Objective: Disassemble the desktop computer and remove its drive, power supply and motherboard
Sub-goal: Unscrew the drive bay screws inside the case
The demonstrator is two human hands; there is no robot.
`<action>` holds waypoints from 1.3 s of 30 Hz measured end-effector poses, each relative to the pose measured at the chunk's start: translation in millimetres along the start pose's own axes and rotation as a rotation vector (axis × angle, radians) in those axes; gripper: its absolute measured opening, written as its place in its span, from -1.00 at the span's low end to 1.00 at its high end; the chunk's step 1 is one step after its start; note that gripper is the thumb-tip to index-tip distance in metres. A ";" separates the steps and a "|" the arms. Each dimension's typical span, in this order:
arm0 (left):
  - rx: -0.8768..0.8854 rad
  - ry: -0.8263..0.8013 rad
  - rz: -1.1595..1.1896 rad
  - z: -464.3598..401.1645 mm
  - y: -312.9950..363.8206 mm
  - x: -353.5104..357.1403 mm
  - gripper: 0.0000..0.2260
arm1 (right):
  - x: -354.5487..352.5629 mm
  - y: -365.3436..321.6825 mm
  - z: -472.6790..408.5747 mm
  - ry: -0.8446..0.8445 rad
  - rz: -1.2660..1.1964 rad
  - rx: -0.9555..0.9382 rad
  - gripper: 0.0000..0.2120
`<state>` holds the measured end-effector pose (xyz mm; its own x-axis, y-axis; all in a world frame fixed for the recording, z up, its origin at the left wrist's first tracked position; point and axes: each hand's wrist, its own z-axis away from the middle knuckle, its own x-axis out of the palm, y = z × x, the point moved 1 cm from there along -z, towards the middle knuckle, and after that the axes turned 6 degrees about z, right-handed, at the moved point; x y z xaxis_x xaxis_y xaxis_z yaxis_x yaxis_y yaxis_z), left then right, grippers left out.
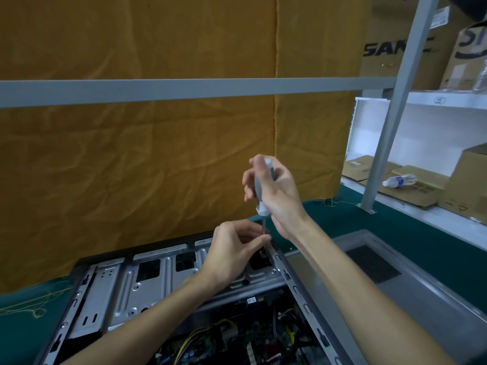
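Open desktop case lies on its side on the green tabletop, bottom centre of view. Motherboard visible inside with yellow and black wiring over it; bare metal drive cage plate at the far end.

Right hand wraps the grey-and-white handle of a screwdriver, held upright, tip down at the case's far right corner. Left hand has its fingers pinched around the shaft near the tip. Both forearms cross over the open case and hide part of the board.

Removed side panel with a mesh vent lies flat just right of the case. Orange cloth hangs behind, a grey frame bar across it. Right side: white shelving with cardboard boxes and a plastic bottle lying on its side. One box shows "SAN", rest hidden by the upright post. Other labels too blurred to read.
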<state>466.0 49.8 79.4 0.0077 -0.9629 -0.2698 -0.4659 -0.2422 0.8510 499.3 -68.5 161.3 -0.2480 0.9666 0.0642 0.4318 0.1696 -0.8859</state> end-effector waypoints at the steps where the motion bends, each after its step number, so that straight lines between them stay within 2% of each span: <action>1: 0.008 0.022 -0.017 -0.5 -0.5 -0.6 -0.95 | 0.7 1.8 1.1 0.030 -0.008 -0.017 -0.46; 4: 0.030 -0.043 -0.056 -0.2 -0.3 0.3 -0.96 | 3.2 4.6 2.2 0.088 -0.055 -0.023 -0.56; 7: 0.050 -0.122 -0.041 1.0 1.6 1.5 -0.86 | 5.4 6.5 -1.4 0.107 -0.091 0.009 -0.49; 12: 0.018 0.029 -0.001 0.2 -1.0 -1.7 -0.96 | 10.1 14.1 5.5 0.092 -0.017 -0.070 -0.51; 15: 0.035 -0.052 -0.061 0.7 -1.7 0.5 -0.95 | 10.3 16.5 9.0 0.092 -0.068 -0.074 -0.59; 17: 0.023 -0.114 -0.050 1.9 -0.2 3.2 -0.88 | 8.1 16.8 8.8 0.109 -0.119 -0.018 -0.51; 19: 0.016 -0.102 -0.044 2.3 1.3 3.9 -0.85 | 7.2 17.7 7.3 0.148 -0.140 0.011 -0.39; 24: 0.015 -0.004 -0.031 0.3 2.4 2.6 -0.98 | 7.0 20.0 11.5 0.194 -0.107 -0.110 -0.42; 26: 0.025 -0.032 -0.055 0.7 1.8 2.2 -0.97 | 5.6 20.4 11.7 0.179 -0.079 -0.101 -0.46; 29: 0.022 -0.117 -0.039 2.4 2.3 2.2 -0.86 | 5.2 20.7 10.1 0.134 -0.081 -0.028 -0.43; 36: 0.044 -0.051 -0.042 1.3 -0.6 1.7 -0.90 | 2.6 17.9 13.4 0.181 -0.065 -0.138 -0.61; 39: 0.018 -0.101 -0.033 1.2 -1.0 1.5 -0.85 | 0.5 17.1 12.9 0.117 -0.058 -0.058 -0.49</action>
<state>465.4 48.7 77.6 -0.0659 -0.9373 -0.3423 -0.4830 -0.2702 0.8329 495.4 -67.5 140.2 -0.1725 0.9702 0.1703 0.4699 0.2330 -0.8514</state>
